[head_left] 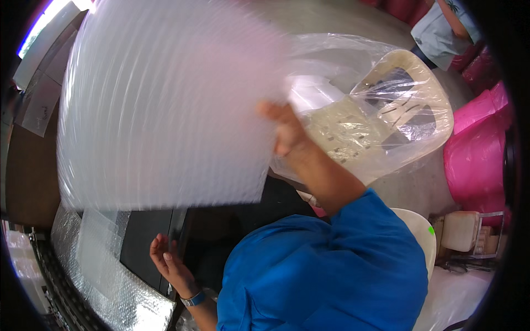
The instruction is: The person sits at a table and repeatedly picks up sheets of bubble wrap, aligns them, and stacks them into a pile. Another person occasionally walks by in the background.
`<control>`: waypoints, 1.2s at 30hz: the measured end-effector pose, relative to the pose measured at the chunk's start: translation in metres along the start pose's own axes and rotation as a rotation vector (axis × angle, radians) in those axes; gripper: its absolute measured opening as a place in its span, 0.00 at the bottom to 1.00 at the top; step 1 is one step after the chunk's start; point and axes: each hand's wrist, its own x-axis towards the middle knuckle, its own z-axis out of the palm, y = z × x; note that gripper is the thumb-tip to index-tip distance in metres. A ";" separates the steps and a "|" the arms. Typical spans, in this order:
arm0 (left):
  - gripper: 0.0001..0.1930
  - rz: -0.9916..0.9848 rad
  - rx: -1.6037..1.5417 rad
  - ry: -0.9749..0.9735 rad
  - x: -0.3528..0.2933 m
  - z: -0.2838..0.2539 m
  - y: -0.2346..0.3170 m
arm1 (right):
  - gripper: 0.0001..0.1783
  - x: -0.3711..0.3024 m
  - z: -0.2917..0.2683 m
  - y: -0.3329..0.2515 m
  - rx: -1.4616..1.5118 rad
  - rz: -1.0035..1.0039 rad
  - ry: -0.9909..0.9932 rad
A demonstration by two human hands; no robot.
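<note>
A large translucent sheet of bubble wrap (165, 110) hangs raised in front of me, blurred by motion. My right hand (287, 129) grips it at the right edge, thumb on the near face; the other fingers are partly hidden. Lower down, my left hand (172, 266), with a watch (193, 299) on the wrist, is held open over the dark work surface (144, 243), fingers loosely bent and holding nothing. To its left lies more bubble wrap, a shiny silvery sheet (135, 295) with a clearer piece (96, 248) on top.
At the right, a cream plastic chair (444, 105) is wrapped in clear plastic. Pink wrapped bundles (475, 154) stand beyond it. Another person (444, 33) in a light shirt is at the far right. A cardboard panel (41, 107) stands at the left.
</note>
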 end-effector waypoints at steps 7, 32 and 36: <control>0.19 -0.098 0.161 0.220 -0.004 -0.013 -0.007 | 0.28 0.014 -0.112 -0.056 -0.004 -0.212 0.455; 0.17 -0.144 0.050 0.160 -0.008 -0.020 -0.011 | 0.44 0.001 -0.222 -0.035 -0.777 -0.029 1.074; 0.17 -0.139 0.068 0.145 -0.008 -0.021 -0.009 | 0.36 -0.005 -0.183 -0.013 -0.953 0.047 0.756</control>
